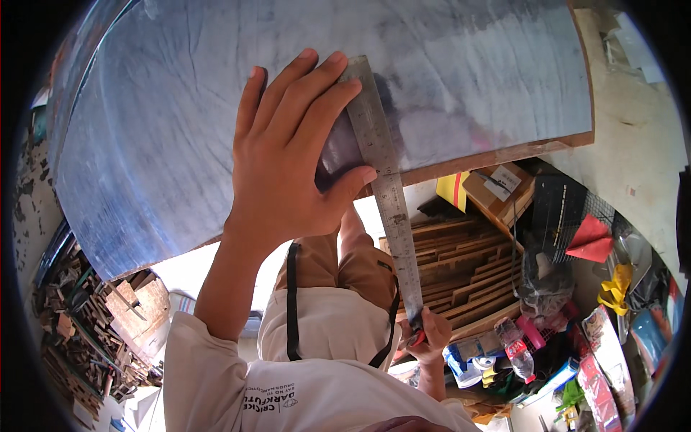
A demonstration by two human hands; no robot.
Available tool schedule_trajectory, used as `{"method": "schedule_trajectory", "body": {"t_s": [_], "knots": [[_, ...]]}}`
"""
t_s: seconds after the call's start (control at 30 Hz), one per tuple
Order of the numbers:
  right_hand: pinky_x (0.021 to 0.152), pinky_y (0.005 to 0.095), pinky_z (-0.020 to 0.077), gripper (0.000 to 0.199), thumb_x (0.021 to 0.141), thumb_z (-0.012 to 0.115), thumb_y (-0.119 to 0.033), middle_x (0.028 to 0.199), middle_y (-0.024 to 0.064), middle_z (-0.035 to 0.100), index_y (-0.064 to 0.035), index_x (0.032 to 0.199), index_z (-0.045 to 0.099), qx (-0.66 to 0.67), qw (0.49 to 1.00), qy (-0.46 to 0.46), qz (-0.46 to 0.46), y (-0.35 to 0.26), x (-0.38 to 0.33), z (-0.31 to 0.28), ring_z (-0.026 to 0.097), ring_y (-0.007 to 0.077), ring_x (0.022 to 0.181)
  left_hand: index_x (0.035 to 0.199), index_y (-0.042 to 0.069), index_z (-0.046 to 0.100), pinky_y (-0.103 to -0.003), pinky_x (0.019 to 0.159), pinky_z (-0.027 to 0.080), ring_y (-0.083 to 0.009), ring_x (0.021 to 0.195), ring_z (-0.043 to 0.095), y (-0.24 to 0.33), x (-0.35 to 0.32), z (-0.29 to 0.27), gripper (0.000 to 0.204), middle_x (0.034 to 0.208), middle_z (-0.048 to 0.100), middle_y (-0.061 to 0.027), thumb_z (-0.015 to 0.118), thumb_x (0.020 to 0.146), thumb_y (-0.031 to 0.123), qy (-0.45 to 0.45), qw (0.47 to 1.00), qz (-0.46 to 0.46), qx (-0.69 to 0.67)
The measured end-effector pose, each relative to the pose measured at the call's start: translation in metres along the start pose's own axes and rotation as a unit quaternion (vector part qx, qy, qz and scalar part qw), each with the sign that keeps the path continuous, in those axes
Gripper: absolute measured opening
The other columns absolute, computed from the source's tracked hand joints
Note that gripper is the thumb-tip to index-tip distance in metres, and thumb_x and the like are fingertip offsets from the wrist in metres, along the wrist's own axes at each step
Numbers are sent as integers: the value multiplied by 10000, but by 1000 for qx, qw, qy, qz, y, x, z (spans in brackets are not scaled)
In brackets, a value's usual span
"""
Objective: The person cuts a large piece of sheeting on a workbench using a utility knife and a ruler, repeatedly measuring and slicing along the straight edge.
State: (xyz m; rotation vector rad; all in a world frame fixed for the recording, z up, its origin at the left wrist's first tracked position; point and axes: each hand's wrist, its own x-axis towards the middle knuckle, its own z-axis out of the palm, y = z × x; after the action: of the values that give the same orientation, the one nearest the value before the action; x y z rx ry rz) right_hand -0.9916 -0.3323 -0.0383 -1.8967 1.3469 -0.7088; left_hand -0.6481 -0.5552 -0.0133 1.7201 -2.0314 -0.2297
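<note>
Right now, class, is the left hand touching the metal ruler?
Touching: in the head view, the left hand lays its index fingertip on the metal ruler.

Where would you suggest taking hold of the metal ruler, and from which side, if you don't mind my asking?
I'd likely pinch the ruler across its long edges, just past the board, from the person's right: it is narrow and flat, overhangs there, and lies bare between the left hand and the right hand.
</note>
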Motion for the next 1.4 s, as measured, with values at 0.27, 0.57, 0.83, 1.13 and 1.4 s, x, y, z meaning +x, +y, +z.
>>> {"method": "schedule_trajectory", "body": {"t_s": [0.27, 0.57, 0.83, 1.13, 1.4], "knots": [[460, 333, 359, 771, 733, 846, -35, 598, 37, 463, -95, 1451, 571, -1, 1000, -1, 3, 2, -4, -1, 451, 217, 464, 1348, 125, 642, -572, 1224, 240, -334, 1445, 464, 0, 0, 1, 718, 1492, 570, -82, 736, 822, 604, 0, 1000, 7, 10], [468, 335, 368, 778, 735, 850, -34, 620, 43, 475, -95, 1457, 564, 10, 1000, -10, 8, 2, -1, -3, 463, 219, 475, 1345, 127, 643, -570, 1224, 241, -332, 1447, 462, 3, 1, 0, 720, 1489, 575, -74, 729, 826, 619, -6, 1000, 7, 19], [459, 336, 407, 650, 810, 837, -89, 639, 75, 534, -14, 1392, 558, 5, 1000, -24, -4, 5, -3, -4, 521, 237, 474, 1336, 118, 646, -570, 1220, 247, -333, 1438, 473, 3, 1, 0, 715, 1474, 588, -78, 720, 834, 622, -1, 1000, 11, 26], [497, 350, 408, 719, 721, 842, -5, 671, 79, 561, -38, 1396, 598, 11, 1000, -3, 7, -1, 0, 0, 511, 256, 507, 1333, 98, 638, -578, 1214, 250, -335, 1440, 469, 6, 2, -4, 746, 1468, 590, -85, 730, 822, 633, 1, 1000, 13, 15], [506, 330, 452, 693, 740, 837, -15, 687, 116, 603, -1, 1390, 597, 34, 999, -4, 1, 3, -4, -3, 564, 261, 518, 1351, 102, 610, -583, 1232, 227, -314, 1468, 429, 16, -2, -8, 774, 1497, 558, -72, 829, 748, 535, -8, 1000, -15, 16]]}}
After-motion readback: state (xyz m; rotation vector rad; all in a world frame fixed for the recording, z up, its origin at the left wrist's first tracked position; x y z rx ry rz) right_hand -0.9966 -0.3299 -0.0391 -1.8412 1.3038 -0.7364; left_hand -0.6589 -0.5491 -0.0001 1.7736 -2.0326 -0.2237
